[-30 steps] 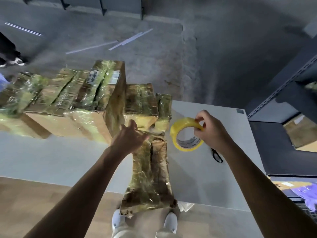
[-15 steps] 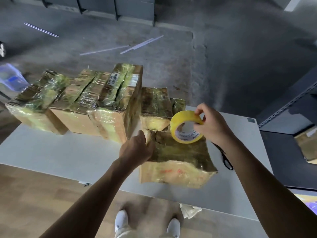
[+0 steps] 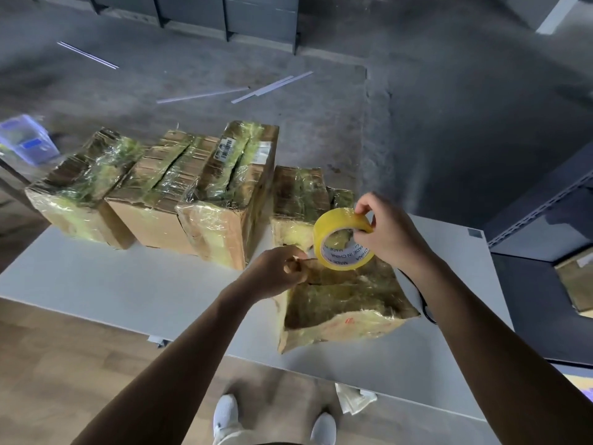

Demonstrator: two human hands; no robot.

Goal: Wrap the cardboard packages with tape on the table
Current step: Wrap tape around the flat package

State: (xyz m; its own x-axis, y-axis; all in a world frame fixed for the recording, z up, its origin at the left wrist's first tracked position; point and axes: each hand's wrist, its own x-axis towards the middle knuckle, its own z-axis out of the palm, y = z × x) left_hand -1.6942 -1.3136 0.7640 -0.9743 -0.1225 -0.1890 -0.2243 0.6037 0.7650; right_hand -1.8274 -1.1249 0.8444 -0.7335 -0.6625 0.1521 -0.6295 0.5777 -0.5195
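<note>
A tape-covered cardboard package [image 3: 346,303] lies flat on the white table [image 3: 96,284] in front of me. My right hand [image 3: 388,232] grips a yellow tape roll [image 3: 337,242] just above the package's far edge. My left hand [image 3: 279,274] sits at the package's far left corner, fingers curled and pinching what looks like the tape's loose end. Behind it stands another wrapped package [image 3: 298,200]. Three larger wrapped boxes [image 3: 224,200] stand in a row to the left.
Black scissors [image 3: 423,303] lie on the table, mostly hidden by my right forearm. A dark metal shelf [image 3: 545,226] stands at the right. A clear plastic bin [image 3: 25,142] sits at the far left. Crumpled tape [image 3: 353,399] lies on the floor by my shoes.
The package went from hanging lengthwise over the table's near edge to lying flat on the table. My left hand shifted from its side to the far left corner, close to the roll.
</note>
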